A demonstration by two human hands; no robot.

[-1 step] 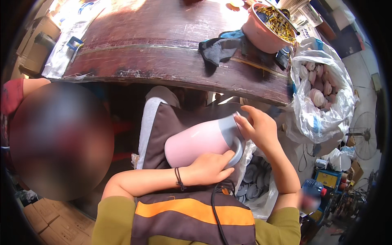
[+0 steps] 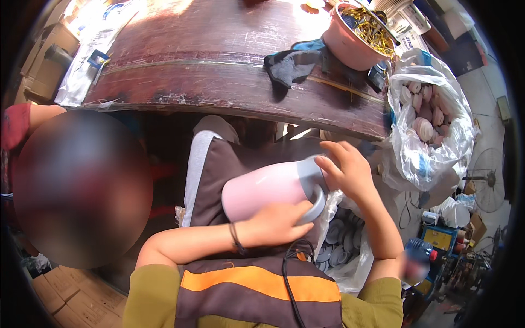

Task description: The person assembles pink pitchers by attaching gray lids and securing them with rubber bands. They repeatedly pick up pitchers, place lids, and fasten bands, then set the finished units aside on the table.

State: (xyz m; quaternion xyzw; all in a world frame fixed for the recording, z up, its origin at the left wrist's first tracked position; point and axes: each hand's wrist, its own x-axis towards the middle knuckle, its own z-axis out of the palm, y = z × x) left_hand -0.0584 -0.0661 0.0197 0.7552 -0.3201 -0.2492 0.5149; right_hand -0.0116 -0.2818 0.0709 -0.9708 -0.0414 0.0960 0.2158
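A pink jug (image 2: 262, 191) with a grey collar and a grey loop handle (image 2: 319, 203) lies on its side across my lap, its grey end pointing right. My left hand (image 2: 276, 223) grips it from below, next to the handle. My right hand (image 2: 343, 170) is curled over the grey collar at the jug's mouth. What is inside the mouth is hidden by my fingers.
A dark wooden table (image 2: 208, 71) lies ahead with a dark cloth (image 2: 287, 65) and a pink basin (image 2: 355, 41) of small yellow parts. At the right a clear bag (image 2: 432, 126) holds pink round parts. A bag of grey lids (image 2: 339, 251) sits by my right knee. Another person (image 2: 76, 186) sits at my left.
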